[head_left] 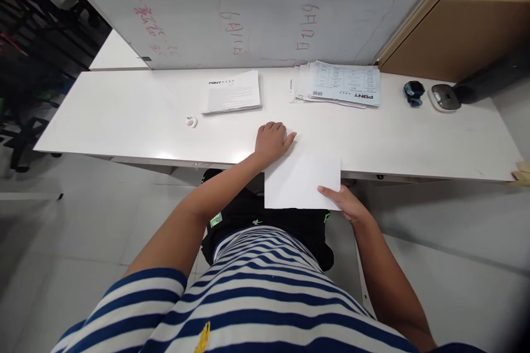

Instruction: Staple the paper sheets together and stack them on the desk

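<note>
A blank white sheet of paper [304, 179] lies partly on the white table and hangs over its front edge towards me. My right hand [345, 200] grips the sheet's near right corner, thumb on top and fingers hidden beneath. At the far left part of the sheet, my left hand [273, 142] rests palm down, thumb stretched out to the right over the paper and apart from the other fingers. Those fingers look slightly bent, their tips turned down out of sight. Whether they touch the sheet or only the table I cannot tell.
Behind my hands on the table [136, 116] lie a stack of printed sheets [234, 94] and a fanned pile of printed papers [345, 84]. A white earphone [191, 121], a dark watch [414, 92] and a grey-topped case [446, 97] are there too. A whiteboard [265, 0] and a cardboard box [467, 27] stand behind.
</note>
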### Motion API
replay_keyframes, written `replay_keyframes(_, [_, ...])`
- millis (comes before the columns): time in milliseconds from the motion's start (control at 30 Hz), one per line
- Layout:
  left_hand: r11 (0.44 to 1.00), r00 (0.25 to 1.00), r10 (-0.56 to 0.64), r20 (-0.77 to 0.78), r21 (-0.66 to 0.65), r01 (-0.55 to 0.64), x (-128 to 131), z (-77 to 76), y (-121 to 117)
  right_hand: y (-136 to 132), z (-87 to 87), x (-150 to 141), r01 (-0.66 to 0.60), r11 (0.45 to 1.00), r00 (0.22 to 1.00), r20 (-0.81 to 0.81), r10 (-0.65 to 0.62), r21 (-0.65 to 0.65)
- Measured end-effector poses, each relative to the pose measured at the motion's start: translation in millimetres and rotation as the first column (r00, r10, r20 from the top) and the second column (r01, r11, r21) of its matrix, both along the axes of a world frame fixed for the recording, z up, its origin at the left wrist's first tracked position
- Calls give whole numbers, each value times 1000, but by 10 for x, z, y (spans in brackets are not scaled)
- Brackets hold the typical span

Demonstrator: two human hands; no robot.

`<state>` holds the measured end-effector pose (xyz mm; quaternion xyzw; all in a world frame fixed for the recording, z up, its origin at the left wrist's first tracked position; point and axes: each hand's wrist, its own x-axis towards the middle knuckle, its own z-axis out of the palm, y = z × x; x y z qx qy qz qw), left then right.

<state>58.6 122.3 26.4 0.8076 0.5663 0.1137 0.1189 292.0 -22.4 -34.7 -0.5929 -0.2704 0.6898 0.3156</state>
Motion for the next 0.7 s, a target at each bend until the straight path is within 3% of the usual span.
replay_keyframes(267, [1000, 1000, 10, 29, 3, -10, -41, -14, 32, -31, 55, -36, -1, 999, 1000, 15, 0, 36])
replay_keyframes(467, [981, 980, 61, 191, -195, -23, -109, 58, 261, -76, 105, -26, -1, 999, 1000, 5, 1, 35])
replay_keyframes(567, [961, 905, 168, 390, -269, -63, -201, 71, 322, -116, 140, 4, 2, 1000, 1000, 18, -2, 29])
replay_keyframes(633, [958, 828, 261, 497, -242, -157, -313, 42, 316, -150, 169, 31, 19, 1000, 999, 33, -20, 21])
replay_keyframes(700, [956, 811, 292, 507, -169, -239, -450, -6, 279, -187, 193, 70, 32, 999, 999, 42, -32, 15])
